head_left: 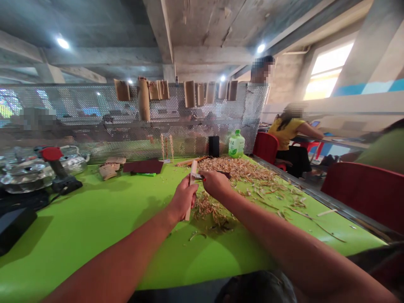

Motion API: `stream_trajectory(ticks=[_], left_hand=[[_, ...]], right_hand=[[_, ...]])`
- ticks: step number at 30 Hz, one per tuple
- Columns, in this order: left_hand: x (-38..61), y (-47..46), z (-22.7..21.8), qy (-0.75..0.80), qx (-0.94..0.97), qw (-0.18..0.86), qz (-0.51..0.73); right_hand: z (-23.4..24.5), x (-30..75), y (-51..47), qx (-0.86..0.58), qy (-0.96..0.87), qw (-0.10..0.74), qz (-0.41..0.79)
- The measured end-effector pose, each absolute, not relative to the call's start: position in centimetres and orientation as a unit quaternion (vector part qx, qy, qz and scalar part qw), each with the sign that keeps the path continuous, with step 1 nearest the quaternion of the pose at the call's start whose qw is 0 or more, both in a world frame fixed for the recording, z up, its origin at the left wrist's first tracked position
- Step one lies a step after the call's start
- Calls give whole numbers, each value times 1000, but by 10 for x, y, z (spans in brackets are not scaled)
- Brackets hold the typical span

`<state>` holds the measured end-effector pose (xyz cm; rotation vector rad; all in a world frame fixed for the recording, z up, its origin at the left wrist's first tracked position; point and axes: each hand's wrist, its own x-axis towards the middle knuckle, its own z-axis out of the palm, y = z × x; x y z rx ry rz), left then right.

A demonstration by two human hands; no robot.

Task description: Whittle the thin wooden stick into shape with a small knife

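My left hand point(184, 196) is closed around a pale, flat wooden strip point(193, 167) that stands nearly upright above the green table. Closed on a knife, my right hand point(216, 183) sits just to the right of the strip. The short grey knife blade point(198, 176) points left and meets the strip's edge above my left thumb. A bit of red shows by my right fingertips, and my palm hides most of the handle. Curled wood shavings point(211, 208) lie below my hands, with a larger heap point(246, 170) behind them.
A green bottle point(236, 144) and a black block point(213, 146) stand at the back, before a perforated metal screen point(110, 126). On the left are a red-and-black power tool point(57, 166) and silver kettles point(72, 162). Dark red sandpaper-like sheet point(143, 166) lies mid-back. People sit at right.
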<state>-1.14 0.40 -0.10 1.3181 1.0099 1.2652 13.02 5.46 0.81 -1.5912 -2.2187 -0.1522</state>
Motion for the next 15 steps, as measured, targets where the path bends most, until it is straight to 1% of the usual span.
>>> stream_trajectory(ticks=[2,6,15], left_hand=[[-9,2,-1,414,549,500,527],[-5,-2,-1,427,557,477,529],[-1,-8,3,437,569,487,497]], right_hand=[[9,128,49,-575,-795,180,-68],[9,129,50,-572,-799,163,-91],[6,135,65,-580,-789,162,-124]])
